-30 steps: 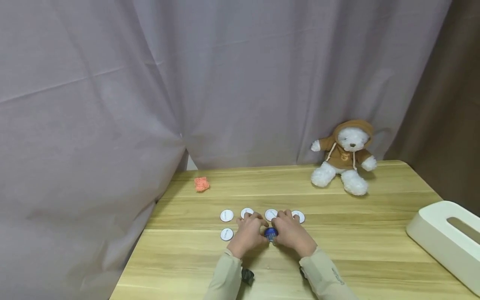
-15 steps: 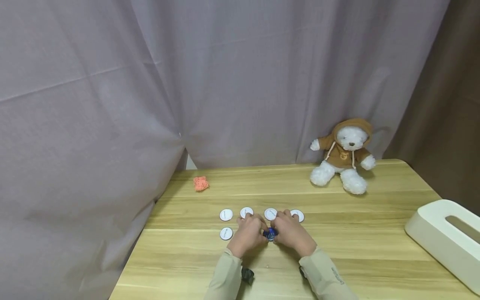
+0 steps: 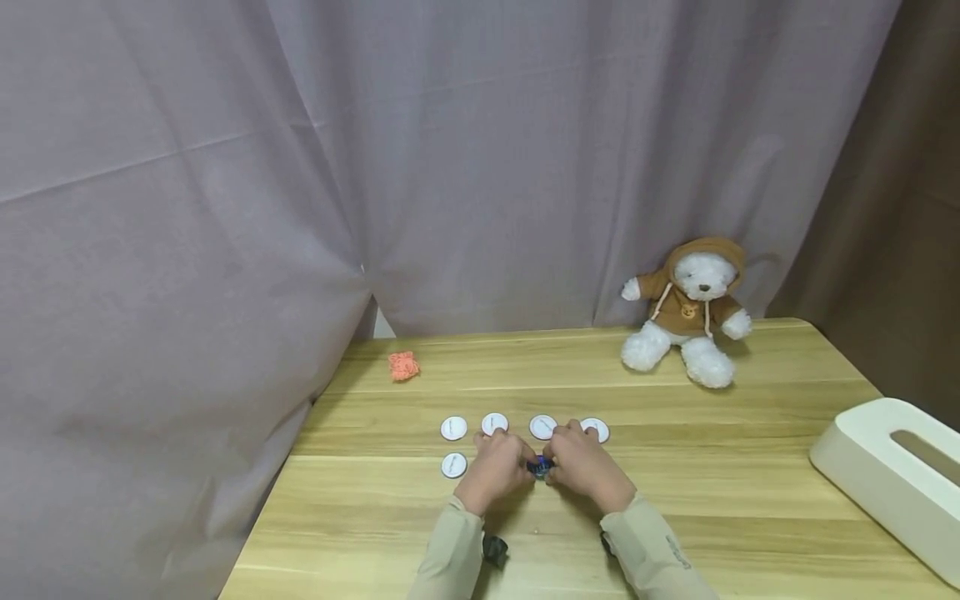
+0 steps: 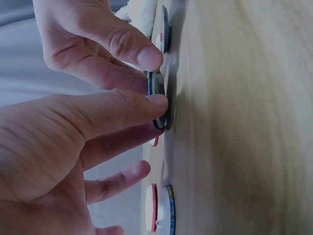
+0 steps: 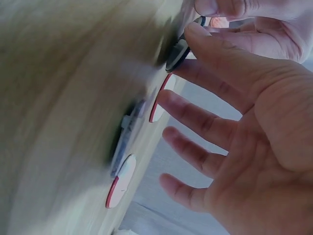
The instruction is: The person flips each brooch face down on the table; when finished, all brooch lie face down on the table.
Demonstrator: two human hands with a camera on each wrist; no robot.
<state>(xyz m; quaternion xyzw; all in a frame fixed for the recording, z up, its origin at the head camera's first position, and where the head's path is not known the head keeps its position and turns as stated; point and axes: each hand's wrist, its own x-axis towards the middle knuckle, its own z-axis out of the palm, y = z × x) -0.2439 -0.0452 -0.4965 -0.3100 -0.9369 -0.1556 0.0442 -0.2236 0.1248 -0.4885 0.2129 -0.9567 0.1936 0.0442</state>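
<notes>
Both hands meet over a round blue pin badge, tilted close above the wooden table. My left hand pinches one side of the badge between thumb and index finger, its other fingers spread. From the opposite side my right hand pinches it likewise; the right wrist view shows the dark rim of the badge. Beyond the hands lies a row of white-backed round badges, including one in the middle and one partly behind the right fingers. Another badge lies left of the left hand.
On the wooden table, an orange crocheted piece lies at the back left. A white teddy bear in a brown hoodie sits at the back right. A cream slotted box stands at the right edge, and grey curtain hangs behind.
The blue badge has tipped, so less of its face shows now. My left index finger has come over its edge; both hands have otherwise stayed in place.
</notes>
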